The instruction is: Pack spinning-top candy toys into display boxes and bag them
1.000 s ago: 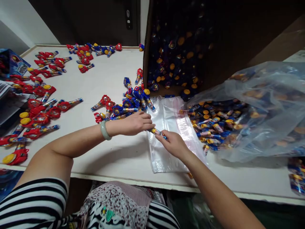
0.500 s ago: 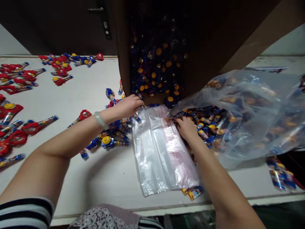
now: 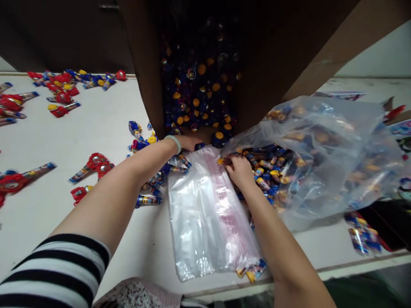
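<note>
My left hand (image 3: 189,142), with a pale green bangle (image 3: 174,143) at the wrist, reaches to the mouth of a tipped cardboard box (image 3: 150,77) full of blue toys with yellow caps; its fingers are hidden behind the wrist. My right hand (image 3: 239,170) is closed on small tubes at the opening of a large clear plastic bag (image 3: 334,158) stuffed with blue and yellow pieces. Between my arms lies a stack of flat zip bags (image 3: 205,214) with red seal strips.
Red and blue toys (image 3: 93,162) lie scattered on the white table (image 3: 96,124), more at the far left (image 3: 61,92). A few loose wrapped pieces (image 3: 364,237) sit near the table's right front edge. One piece (image 3: 253,270) pokes out under the zip bags.
Both hands moved away from the table's front: the left to the box mouth, the right into the big bag's opening. The view swung right and closer.
</note>
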The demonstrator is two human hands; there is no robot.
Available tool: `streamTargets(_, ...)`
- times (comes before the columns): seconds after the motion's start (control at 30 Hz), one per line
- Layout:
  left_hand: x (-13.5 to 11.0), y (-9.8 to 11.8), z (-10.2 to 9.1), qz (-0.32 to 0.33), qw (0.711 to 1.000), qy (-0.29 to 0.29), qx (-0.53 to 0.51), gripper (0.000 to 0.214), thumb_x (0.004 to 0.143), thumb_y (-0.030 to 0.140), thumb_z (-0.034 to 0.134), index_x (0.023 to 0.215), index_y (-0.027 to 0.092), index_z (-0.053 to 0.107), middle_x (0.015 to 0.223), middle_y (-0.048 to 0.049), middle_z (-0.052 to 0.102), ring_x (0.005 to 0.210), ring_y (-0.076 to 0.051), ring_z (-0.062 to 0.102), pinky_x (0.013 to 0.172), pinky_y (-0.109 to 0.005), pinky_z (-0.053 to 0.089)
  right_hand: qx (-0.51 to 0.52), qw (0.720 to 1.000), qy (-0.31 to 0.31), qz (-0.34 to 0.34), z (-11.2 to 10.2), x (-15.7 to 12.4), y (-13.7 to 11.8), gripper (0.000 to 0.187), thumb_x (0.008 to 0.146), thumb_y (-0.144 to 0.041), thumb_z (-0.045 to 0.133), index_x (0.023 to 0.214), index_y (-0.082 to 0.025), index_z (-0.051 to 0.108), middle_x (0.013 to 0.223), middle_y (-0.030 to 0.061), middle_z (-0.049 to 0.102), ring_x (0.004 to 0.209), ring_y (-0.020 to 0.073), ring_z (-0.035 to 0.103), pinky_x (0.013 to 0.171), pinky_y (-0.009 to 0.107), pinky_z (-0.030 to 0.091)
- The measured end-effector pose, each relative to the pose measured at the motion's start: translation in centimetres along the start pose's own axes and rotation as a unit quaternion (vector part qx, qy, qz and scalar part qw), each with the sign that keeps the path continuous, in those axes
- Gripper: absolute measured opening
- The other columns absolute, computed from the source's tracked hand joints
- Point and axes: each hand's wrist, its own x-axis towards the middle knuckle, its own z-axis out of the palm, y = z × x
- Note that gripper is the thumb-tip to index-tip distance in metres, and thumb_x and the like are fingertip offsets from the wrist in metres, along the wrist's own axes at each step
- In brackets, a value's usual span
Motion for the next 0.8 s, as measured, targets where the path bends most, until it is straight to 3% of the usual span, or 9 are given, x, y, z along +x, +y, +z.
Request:
streamTargets(0.13,-2.1,-0.4,-1.8,-0.037,0.992,0.091,-0.08,0.085,0.065,0.006,0.06,0.148,0.011,0.044,0.14,-0.0162,0.059,0.121,-0.027,0.061,0.102,-0.032,0.05,0.189,0.98,0.046,0.05,-1.1,-2.9,-1.1,0.033,0.09,-0.036,0.054,0.115,-0.016,0.063,0.105,0.0129,0.072,0.092,0.0274,0.067,0.081,0.041,0.053)
streamTargets(0.2,-4.3,-0.1,-3.0,-0.042,0.955,0.175,-0.235,0.094,0.065,0.009,0.062,0.154,0.016,0.032,0.139,-0.0157,0.058,0.112,-0.027,0.065,0.091,-0.035,0.056,0.241,0.968,0.064,0.023,-1.9,-4.5,-2.6,0.036,0.092,-0.042,0.052,0.115,-0.017,0.064,0.111,0.0129,0.072,0.099,0.0271,0.067,0.084,0.04,0.054)
streamTargets(0.23,-5.8,0.4,-3.4,-0.031,0.914,0.214,-0.343,0.095,0.064,0.01,0.064,0.153,0.02,0.031,0.136,-0.014,0.06,0.106,-0.026,0.067,0.086,-0.036,0.058,0.256,0.964,0.071,0.005,-2.3,-5.3,-3.6,0.037,0.092,-0.043,0.051,0.116,-0.018,0.064,0.114,0.0131,0.071,0.101,0.0269,0.067,0.085,0.04,0.054)
streamTargets(0.3,-9.5,1.8,-3.3,0.009,0.799,0.263,-0.541,0.09,0.061,0.012,0.07,0.145,0.024,0.039,0.123,-0.0088,0.065,0.094,-0.023,0.069,0.077,-0.035,0.059,0.277,0.958,0.079,-0.015,-2.8,-6.2,-6.0,0.038,0.093,-0.045,0.051,0.118,-0.019,0.064,0.116,0.0129,0.071,0.101,0.0259,0.068,0.084,0.038,0.055)
streamTargets(0.37,-13.4,3.7,-2.1,0.046,0.709,0.28,-0.646,0.08,0.058,0.013,0.075,0.132,0.024,0.047,0.108,-0.0041,0.067,0.087,-0.02,0.07,0.075,-0.034,0.059,0.294,0.951,0.093,-0.016,-3.1,-6.7,-8.7,0.039,0.094,-0.046,0.051,0.119,-0.019,0.064,0.113,0.0127,0.073,0.096,0.0252,0.069,0.083,0.038,0.056)
streamTargets(0.47,-18.5,6.0,0.8,0.06,0.632,0.308,-0.709,0.068,0.061,0.015,0.079,0.121,0.024,0.048,0.098,-0.0024,0.069,0.087,-0.021,0.071,0.078,-0.035,0.058,0.315,0.941,0.122,-0.019,-3.2,-7.1,-11.7,0.039,0.094,-0.045,0.051,0.118,-0.018,0.065,0.111,0.0129,0.074,0.094,0.0251,0.07,0.084,0.039,0.056)
streamTargets(0.6,-22.3,6.1,2.4,0.068,0.541,0.422,-0.725,0.057,0.069,0.02,0.079,0.116,0.027,0.048,0.104,-0.0006,0.07,0.097,-0.018,0.07,0.086,-0.032,0.056,0.301,0.935,0.184,-0.013,-4.0,-8.2,-12.2,0.039,0.093,-0.046,0.053,0.116,-0.017,0.066,0.113,0.0143,0.073,0.098,0.0261,0.07,0.086,0.04,0.056)
streamTargets(0.67,-23.3,5.6,2.1,0.081,0.538,0.434,-0.718,0.056,0.068,0.019,0.079,0.115,0.027,0.048,0.106,0.0,0.069,0.1,-0.018,0.07,0.086,-0.03,0.056,0.301,0.932,0.202,-0.001,-4.6,-8.7,-11.7,0.04,0.091,-0.048,0.054,0.112,-0.017,0.067,0.11,0.0146,0.074,0.098,0.0269,0.07,0.086,0.041,0.056)
streamTargets(0.8,-23.9,4.8,1.7,0.072,0.614,0.362,-0.697,0.059,0.068,0.017,0.073,0.121,0.026,0.048,0.113,-0.0048,0.067,0.103,-0.02,0.068,0.08,-0.029,0.057,0.334,0.927,0.169,-0.018,-5.4,-9.2,-11.7,0.037,0.088,-0.048,0.057,0.108,-0.019,0.068,0.108,0.0126,0.074,0.1,0.0266,0.069,0.087,0.041,0.056)
